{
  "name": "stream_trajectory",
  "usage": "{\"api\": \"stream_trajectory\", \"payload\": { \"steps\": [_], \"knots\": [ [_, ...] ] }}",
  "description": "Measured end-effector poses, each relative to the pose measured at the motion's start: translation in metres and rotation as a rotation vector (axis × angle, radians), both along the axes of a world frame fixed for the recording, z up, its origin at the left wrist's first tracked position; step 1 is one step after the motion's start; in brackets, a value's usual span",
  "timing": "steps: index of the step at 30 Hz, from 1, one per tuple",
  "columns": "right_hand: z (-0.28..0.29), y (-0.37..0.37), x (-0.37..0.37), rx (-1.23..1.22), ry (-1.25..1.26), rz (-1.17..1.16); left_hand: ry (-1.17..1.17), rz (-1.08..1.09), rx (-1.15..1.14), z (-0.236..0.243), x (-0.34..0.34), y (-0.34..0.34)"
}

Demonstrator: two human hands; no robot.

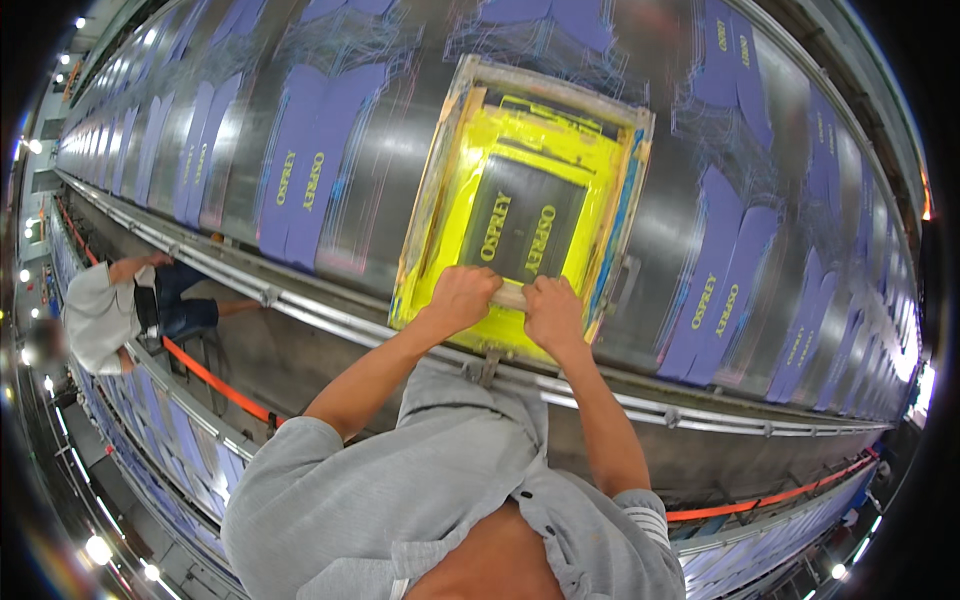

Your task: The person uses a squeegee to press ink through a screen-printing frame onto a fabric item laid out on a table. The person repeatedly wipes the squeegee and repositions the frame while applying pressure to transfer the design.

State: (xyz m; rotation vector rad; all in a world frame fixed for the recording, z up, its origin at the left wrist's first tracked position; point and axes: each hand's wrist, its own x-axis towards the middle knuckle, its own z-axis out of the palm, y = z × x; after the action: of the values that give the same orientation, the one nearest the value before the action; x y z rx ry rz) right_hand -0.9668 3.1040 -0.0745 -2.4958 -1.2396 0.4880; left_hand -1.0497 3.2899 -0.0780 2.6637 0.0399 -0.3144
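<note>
A screen-printing frame (628,190) lies on the long table in front of me, its border smeared with bright yellow ink (450,255). The dark mesh (517,190) in its middle shows yellow lettering. At the near end of the mesh, my left hand (465,297) and my right hand (553,312) are closed side by side on a pale squeegee (511,296). Only a short stretch of its handle shows between them; the blade is hidden. Purple fabric pieces (318,165) with yellow printed lettering lie flat left of the frame, and similar purple pieces (715,285) lie to its right.
A metal rail (640,408) runs along the table's near edge, between my body and the frame. Rows of purple pieces continue along the table both ways. Another person (105,310) is at the left, by a second table. Orange strips (215,378) edge the tables behind me.
</note>
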Motion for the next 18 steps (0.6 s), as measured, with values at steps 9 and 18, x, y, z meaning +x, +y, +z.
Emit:
{"api": "stream_trajectory", "payload": {
  "steps": [9,18],
  "knots": [
    [0.017,0.033,0.098,-0.206,0.088,-0.073,0.070,-0.021,0.158,0.005,0.099,0.034],
    [0.000,0.053,0.184,-0.080,-0.004,-0.047,0.065,-0.044,0.183,0.010,0.193,0.053]
  ]
}}
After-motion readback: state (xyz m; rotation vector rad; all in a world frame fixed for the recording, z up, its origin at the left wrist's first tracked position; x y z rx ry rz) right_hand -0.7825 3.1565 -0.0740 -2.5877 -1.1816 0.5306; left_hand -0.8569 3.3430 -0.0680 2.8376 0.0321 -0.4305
